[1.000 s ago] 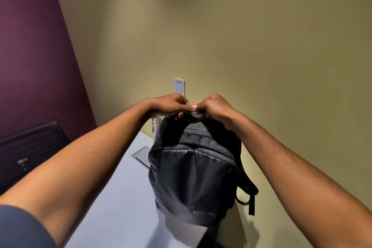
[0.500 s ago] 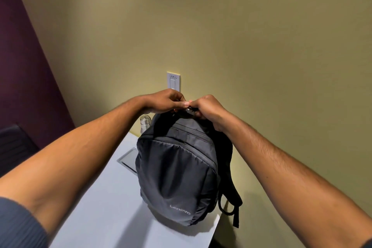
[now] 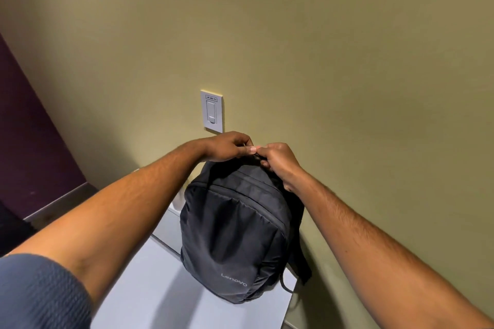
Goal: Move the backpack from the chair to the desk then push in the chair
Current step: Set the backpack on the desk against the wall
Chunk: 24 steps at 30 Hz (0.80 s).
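A dark grey backpack (image 3: 232, 235) with a Lenovo logo stands upright on the white desk (image 3: 149, 288), close to the desk's right edge and the wall. My left hand (image 3: 227, 147) and my right hand (image 3: 278, 160) meet at the top of the backpack, both closed on its top handle. A black shoulder strap (image 3: 299, 270) hangs over the desk's right edge. The chair is out of view.
An olive wall rises right behind the desk, with a white light switch (image 3: 211, 111) just above my hands. A purple wall (image 3: 29, 141) is at the left. A flat grey panel (image 3: 167, 230) lies on the desk behind the backpack.
The backpack has come down from the air and now rests on the desk. My hands stayed on its top handle and the view shifted left and downward.
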Each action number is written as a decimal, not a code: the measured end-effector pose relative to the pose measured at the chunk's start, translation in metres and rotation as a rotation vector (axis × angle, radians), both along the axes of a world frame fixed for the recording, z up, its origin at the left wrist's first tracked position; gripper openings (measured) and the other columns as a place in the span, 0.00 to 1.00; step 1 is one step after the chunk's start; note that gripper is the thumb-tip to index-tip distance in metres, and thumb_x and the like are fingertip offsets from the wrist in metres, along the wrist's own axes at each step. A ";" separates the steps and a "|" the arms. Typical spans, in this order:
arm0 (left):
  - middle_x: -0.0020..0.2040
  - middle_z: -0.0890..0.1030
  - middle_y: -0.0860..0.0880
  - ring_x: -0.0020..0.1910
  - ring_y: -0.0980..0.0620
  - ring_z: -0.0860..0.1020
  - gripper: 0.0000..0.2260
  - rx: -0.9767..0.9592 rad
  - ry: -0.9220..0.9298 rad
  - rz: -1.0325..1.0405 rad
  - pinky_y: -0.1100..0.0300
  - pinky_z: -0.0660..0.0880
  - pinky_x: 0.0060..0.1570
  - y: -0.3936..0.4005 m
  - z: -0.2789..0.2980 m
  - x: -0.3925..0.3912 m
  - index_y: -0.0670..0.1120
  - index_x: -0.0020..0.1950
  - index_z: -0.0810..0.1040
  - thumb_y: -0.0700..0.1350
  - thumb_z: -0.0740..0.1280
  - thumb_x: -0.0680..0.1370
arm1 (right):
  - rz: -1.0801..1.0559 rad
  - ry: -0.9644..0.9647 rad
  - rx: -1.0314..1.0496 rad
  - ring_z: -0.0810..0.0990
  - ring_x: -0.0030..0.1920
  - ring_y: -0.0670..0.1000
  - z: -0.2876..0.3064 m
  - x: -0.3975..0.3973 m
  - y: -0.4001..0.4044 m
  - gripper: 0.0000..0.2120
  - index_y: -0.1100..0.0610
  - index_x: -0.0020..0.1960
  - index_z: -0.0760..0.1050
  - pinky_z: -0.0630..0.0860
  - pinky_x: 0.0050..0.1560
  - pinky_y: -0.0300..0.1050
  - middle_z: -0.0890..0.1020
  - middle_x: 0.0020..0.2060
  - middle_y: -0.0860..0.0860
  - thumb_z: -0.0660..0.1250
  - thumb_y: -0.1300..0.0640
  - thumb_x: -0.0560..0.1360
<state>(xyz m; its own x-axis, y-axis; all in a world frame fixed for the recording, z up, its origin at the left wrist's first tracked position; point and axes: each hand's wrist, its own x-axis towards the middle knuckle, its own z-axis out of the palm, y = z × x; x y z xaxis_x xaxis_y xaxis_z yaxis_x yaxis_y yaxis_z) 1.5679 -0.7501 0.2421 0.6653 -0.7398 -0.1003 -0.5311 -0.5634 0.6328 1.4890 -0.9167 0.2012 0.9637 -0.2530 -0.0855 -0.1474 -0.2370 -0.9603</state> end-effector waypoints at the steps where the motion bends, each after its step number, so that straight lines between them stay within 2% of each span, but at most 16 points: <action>1: 0.51 0.81 0.47 0.48 0.52 0.76 0.15 -0.009 -0.002 0.005 0.55 0.74 0.51 -0.004 -0.007 0.004 0.42 0.58 0.79 0.54 0.64 0.84 | -0.005 0.004 -0.028 0.67 0.25 0.46 -0.006 0.004 -0.005 0.15 0.52 0.37 0.75 0.64 0.33 0.47 0.74 0.25 0.45 0.73 0.48 0.78; 5: 0.47 0.78 0.47 0.45 0.52 0.73 0.14 -0.033 0.077 0.053 0.55 0.71 0.47 -0.010 -0.034 0.013 0.41 0.56 0.77 0.53 0.64 0.85 | -0.011 -0.026 -0.231 0.71 0.25 0.45 -0.027 0.012 -0.013 0.19 0.52 0.32 0.74 0.69 0.37 0.48 0.77 0.23 0.43 0.70 0.46 0.80; 7: 0.45 0.76 0.49 0.44 0.52 0.72 0.11 -0.036 0.102 0.068 0.54 0.71 0.45 -0.009 -0.045 0.017 0.44 0.53 0.75 0.52 0.63 0.85 | -0.025 -0.065 -0.317 0.77 0.29 0.46 -0.036 0.013 -0.011 0.18 0.52 0.36 0.77 0.73 0.39 0.49 0.82 0.28 0.44 0.68 0.45 0.80; 10: 0.51 0.76 0.49 0.52 0.49 0.73 0.11 0.063 -0.070 0.049 0.46 0.72 0.58 -0.002 -0.060 0.014 0.45 0.55 0.73 0.53 0.62 0.85 | -0.046 -0.118 -0.440 0.83 0.43 0.47 -0.045 0.007 -0.005 0.09 0.50 0.46 0.81 0.77 0.45 0.48 0.86 0.41 0.45 0.70 0.45 0.80; 12: 0.56 0.74 0.50 0.59 0.48 0.73 0.13 0.089 -0.254 0.078 0.46 0.68 0.61 0.005 -0.071 0.008 0.46 0.58 0.72 0.55 0.61 0.85 | -0.028 -0.179 -0.478 0.82 0.49 0.45 -0.048 0.003 0.000 0.05 0.48 0.51 0.81 0.77 0.48 0.44 0.85 0.47 0.42 0.71 0.47 0.80; 15: 0.63 0.74 0.52 0.63 0.50 0.71 0.15 -0.116 -0.420 0.211 0.47 0.64 0.62 0.021 -0.085 -0.006 0.51 0.65 0.72 0.59 0.60 0.84 | -0.033 -0.314 -0.475 0.79 0.59 0.47 -0.053 -0.008 0.007 0.10 0.51 0.59 0.80 0.73 0.57 0.42 0.81 0.55 0.44 0.73 0.53 0.79; 18: 0.68 0.72 0.51 0.67 0.51 0.70 0.20 -0.342 -0.495 0.533 0.49 0.64 0.63 0.048 -0.111 -0.025 0.52 0.69 0.71 0.61 0.56 0.83 | -0.149 -0.455 -0.531 0.74 0.63 0.50 -0.066 -0.030 0.010 0.14 0.52 0.62 0.79 0.71 0.62 0.44 0.78 0.60 0.47 0.74 0.52 0.78; 20: 0.69 0.71 0.48 0.70 0.48 0.69 0.21 -0.446 -0.358 0.780 0.44 0.65 0.68 0.069 -0.143 -0.040 0.49 0.70 0.71 0.60 0.55 0.84 | -0.207 -0.506 -0.544 0.73 0.65 0.50 -0.075 -0.046 0.009 0.16 0.51 0.64 0.78 0.74 0.66 0.51 0.77 0.63 0.47 0.71 0.47 0.78; 22: 0.71 0.69 0.43 0.71 0.42 0.69 0.21 -0.501 -0.101 1.010 0.41 0.66 0.72 0.086 -0.183 -0.056 0.45 0.72 0.70 0.58 0.56 0.85 | -0.185 -0.480 -0.579 0.71 0.71 0.51 -0.084 -0.059 0.008 0.23 0.49 0.69 0.76 0.72 0.71 0.57 0.75 0.69 0.47 0.68 0.41 0.78; 24: 0.74 0.68 0.38 0.71 0.36 0.69 0.23 -0.510 0.184 1.256 0.40 0.66 0.73 0.096 -0.222 -0.071 0.41 0.73 0.71 0.55 0.57 0.86 | -0.103 -0.422 -0.687 0.66 0.78 0.52 -0.090 -0.067 0.009 0.31 0.46 0.75 0.71 0.67 0.77 0.61 0.69 0.78 0.48 0.67 0.34 0.76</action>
<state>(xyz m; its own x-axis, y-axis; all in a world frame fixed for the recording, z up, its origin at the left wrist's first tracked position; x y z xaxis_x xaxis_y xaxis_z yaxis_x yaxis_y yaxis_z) 1.4970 -0.6539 0.0199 0.9170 0.3653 -0.1599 0.2734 -0.2842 0.9189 1.4222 -0.9078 0.1115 0.8487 -0.2063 0.4869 0.1416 -0.7986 -0.5850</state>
